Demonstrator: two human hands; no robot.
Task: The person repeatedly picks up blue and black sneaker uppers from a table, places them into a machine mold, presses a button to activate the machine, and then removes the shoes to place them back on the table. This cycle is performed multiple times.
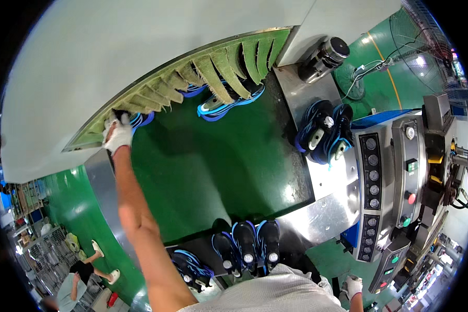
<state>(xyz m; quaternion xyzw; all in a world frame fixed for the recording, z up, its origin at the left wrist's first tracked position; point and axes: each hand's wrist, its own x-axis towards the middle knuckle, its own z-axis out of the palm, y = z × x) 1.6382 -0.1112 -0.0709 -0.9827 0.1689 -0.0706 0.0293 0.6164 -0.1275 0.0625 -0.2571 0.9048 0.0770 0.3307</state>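
My left hand (pixel 118 134), in a white glove, reaches to the left end of a green flap curtain (pixel 184 78). Its fingers are closed on a black and blue sneaker (pixel 142 121), partly covered by the hand and the flaps. Farther right, another sneaker (pixel 229 104) lies on the green belt (pixel 234 161) under the strips, with a blue sole (pixel 192 91) showing beside it. My right hand (pixel 353 285), also gloved, hangs low at the right, away from the shoes; its fingers are too indistinct to read.
Several sneakers (pixel 244 244) line the belt's near edge, others (pixel 190 265) left of them. Two more (pixel 325 130) stand on the right metal ledge, below a steel flask (pixel 325 59). A control panel (pixel 372 171) borders the right side. A person (pixel 80 278) is at lower left.
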